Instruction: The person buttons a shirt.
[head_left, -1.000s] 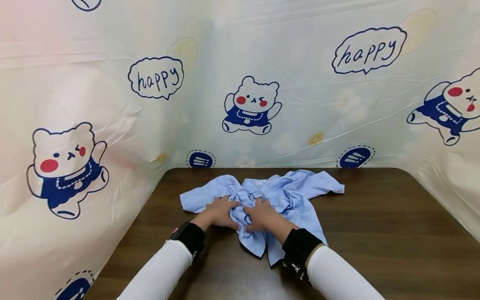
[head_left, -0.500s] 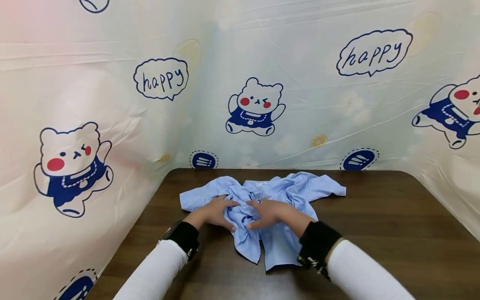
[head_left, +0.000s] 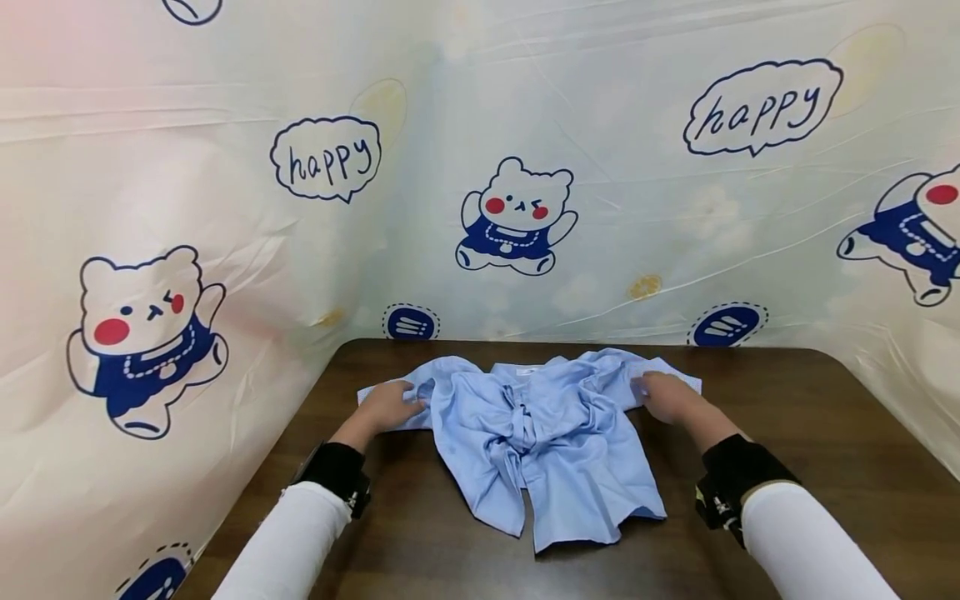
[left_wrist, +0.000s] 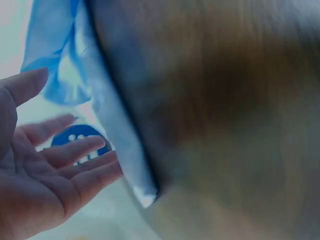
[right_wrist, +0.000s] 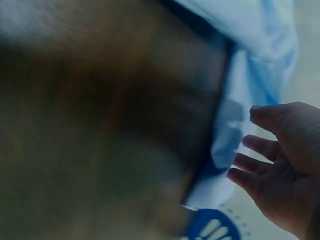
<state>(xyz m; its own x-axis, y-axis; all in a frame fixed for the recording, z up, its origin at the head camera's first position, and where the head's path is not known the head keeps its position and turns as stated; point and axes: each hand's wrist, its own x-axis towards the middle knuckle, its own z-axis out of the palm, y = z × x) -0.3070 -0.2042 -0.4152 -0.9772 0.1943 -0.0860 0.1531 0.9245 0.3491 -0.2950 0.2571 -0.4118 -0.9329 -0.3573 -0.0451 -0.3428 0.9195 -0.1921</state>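
Both hands out wide now on the blue shirt [head_left: 551,433], which lies crumpled mid-table [head_left: 810,467]. Left hand [head_left: 386,406] rests on the left sleeve end, fingers loosely spread and gripping nothing (the wrist view shows an open palm). Right hand [head_left: 667,397] sits on the right sleeve, fingers relaxed too.

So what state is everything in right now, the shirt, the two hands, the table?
light blue shirt: spread on the table, crumpled, bunched at the middle, not folded.
left hand: fingers straight, resting on the shirt's left sleeve end.
right hand: fingers relaxed, resting on the shirt's right sleeve end.
dark wooden table: bearing the shirt.
printed plastic sheet: hanging behind, wrinkled.
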